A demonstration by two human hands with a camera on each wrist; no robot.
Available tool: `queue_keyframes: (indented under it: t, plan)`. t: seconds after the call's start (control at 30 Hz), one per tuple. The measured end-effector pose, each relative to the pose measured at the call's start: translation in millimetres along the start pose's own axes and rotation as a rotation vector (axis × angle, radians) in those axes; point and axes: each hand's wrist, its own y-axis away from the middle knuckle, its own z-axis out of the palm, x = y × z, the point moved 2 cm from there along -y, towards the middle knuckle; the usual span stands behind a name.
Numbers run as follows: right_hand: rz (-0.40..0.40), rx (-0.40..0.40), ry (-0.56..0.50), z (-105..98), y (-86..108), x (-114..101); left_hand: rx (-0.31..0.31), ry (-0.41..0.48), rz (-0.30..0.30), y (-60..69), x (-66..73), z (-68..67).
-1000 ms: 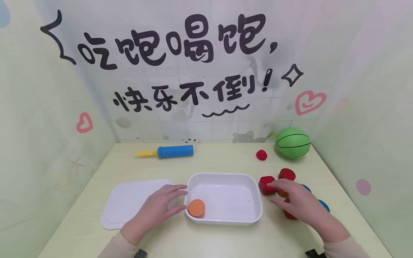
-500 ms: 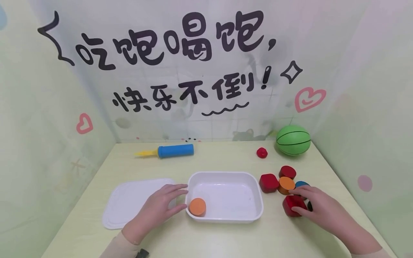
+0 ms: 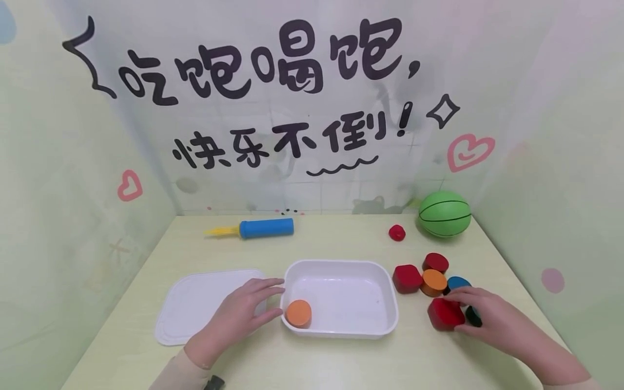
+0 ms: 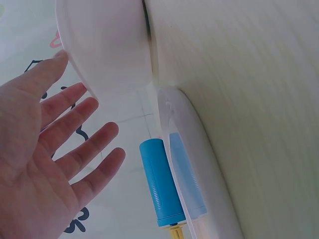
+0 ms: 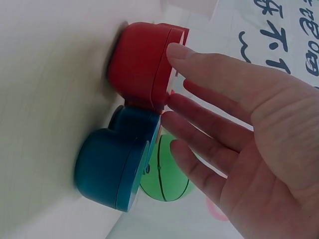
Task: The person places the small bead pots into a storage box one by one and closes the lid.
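Observation:
In the head view, fingertips of my left hand (image 3: pixel 236 311) touch or nearly touch the left rim of a white tray (image 3: pixel 351 303); the fingers are extended. An orange round piece (image 3: pixel 299 314) sits in the tray's front left corner. At the right, my right hand (image 3: pixel 497 322) is beside a red rounded-square piece (image 3: pixel 444 315). The right wrist view shows a seam near the top of this red piece (image 5: pixel 142 64), with the thumb tip at its upper edge and the fingers loosely extended. Two blue pieces (image 5: pixel 112 167) stand close by, partly hidden by the hand in the head view.
Behind the right hand stand a red squarish piece (image 3: pixel 407 278), an orange round one (image 3: pixel 433 282) and a red round one (image 3: pixel 435 262). A green ball (image 3: pixel 444 214), small red object (image 3: pixel 397 233) and blue pump (image 3: pixel 265 228) are farther back. A white lid (image 3: pixel 195 303) lies left.
My right hand has moved right and toward me, from over the cluster to beside the nearer red piece, uncovering the orange and red pieces. My left hand stays by the tray.

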Motion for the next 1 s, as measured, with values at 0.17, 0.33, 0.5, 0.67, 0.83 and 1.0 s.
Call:
queue_keyframes:
  t: [0.17,0.33,0.5,0.67,0.83,1.0]
  plan:
    - [0.025,-0.064,-0.026,3.1,-1.3,3.5,0.002,0.002,0.009,0.1,0.7,-0.6]
    - [0.062,-0.116,-0.041,3.9,-4.2,5.5,-0.005,-0.004,0.005,-0.1,0.7,-0.2]
    - [0.06,-0.122,-0.079,4.0,-5.7,7.6,-0.01,-0.002,-0.001,0.0,0.6,0.2]
    - [0.043,-0.085,-0.119,3.9,-5.3,6.1,-0.013,0.002,-0.007,0.0,0.7,0.2]
    - [-0.01,0.006,-0.132,-0.3,-7.3,-0.8,-0.017,0.006,-0.01,0.0,0.9,0.0]
    - [-0.087,0.105,-0.129,-9.1,-14.7,-16.0,-0.025,0.006,-0.016,-0.5,1.5,-1.5]
